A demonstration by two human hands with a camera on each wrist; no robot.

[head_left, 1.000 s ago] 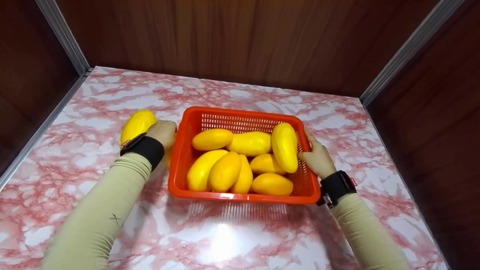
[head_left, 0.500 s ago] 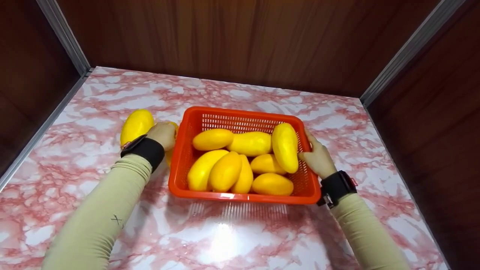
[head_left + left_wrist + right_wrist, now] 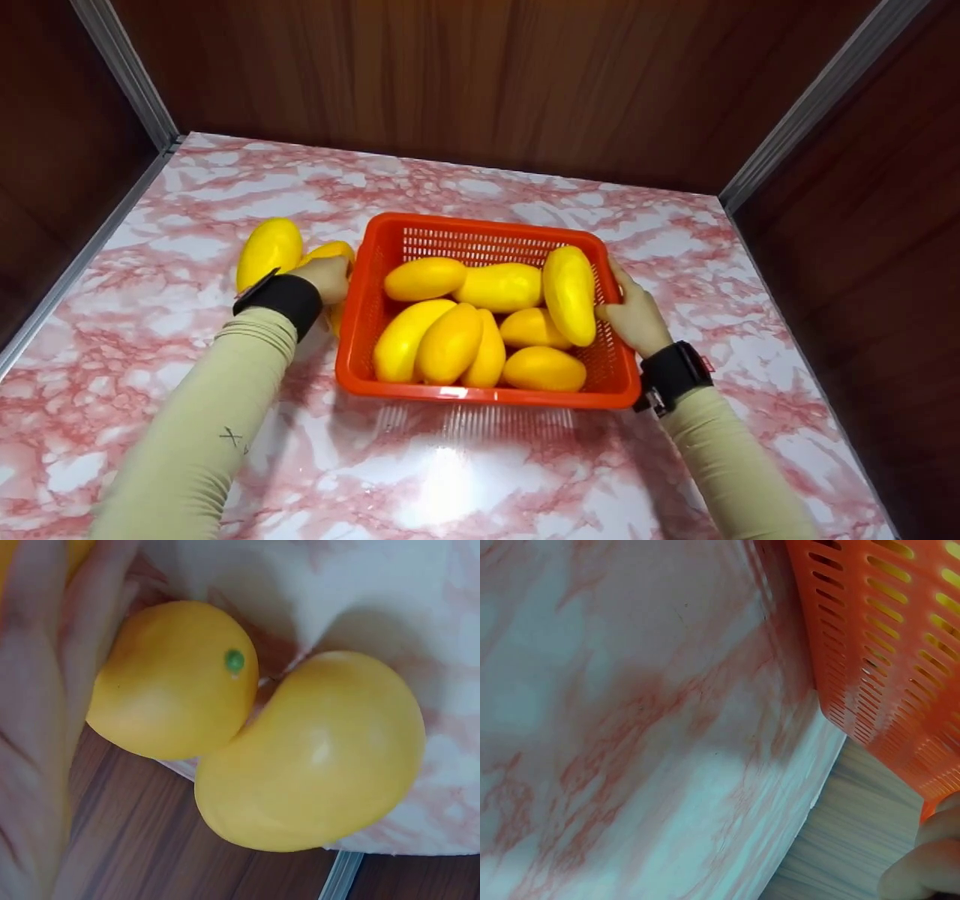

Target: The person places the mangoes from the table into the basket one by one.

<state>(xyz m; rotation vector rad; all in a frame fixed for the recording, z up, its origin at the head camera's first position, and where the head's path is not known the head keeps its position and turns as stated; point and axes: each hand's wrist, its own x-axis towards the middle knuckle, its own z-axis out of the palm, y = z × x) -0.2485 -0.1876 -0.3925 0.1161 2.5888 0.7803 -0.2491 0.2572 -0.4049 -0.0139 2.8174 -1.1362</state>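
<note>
A red-orange plastic basket (image 3: 487,396) with slotted walls holds several yellow mangoes, one long mango (image 3: 570,295) leaning against its right wall. My right hand (image 3: 637,319) grips the basket's right rim, thumb over the inside and fingers outside. Outside the left rim, my left hand (image 3: 328,279) bends down among loose mangoes; its fingertips are hidden in the head view. A mango (image 3: 328,250) lies just beyond that hand and a larger mango (image 3: 270,253) to its left. Part of another mango (image 3: 335,319) shows beneath the hand. In the left wrist view, yellow shows between the fingers (image 3: 90,622).
The red-and-white marbled tabletop (image 3: 187,225) surrounds the basket. Dark wood panels (image 3: 450,82) stand at the back and sides, with metal corner strips (image 3: 825,97). Both wrists wear black straps.
My left hand has shifted slightly left and toward me, so the mango beyond it shows more. The large left mango has edged left. The basket and my right hand stay put.
</note>
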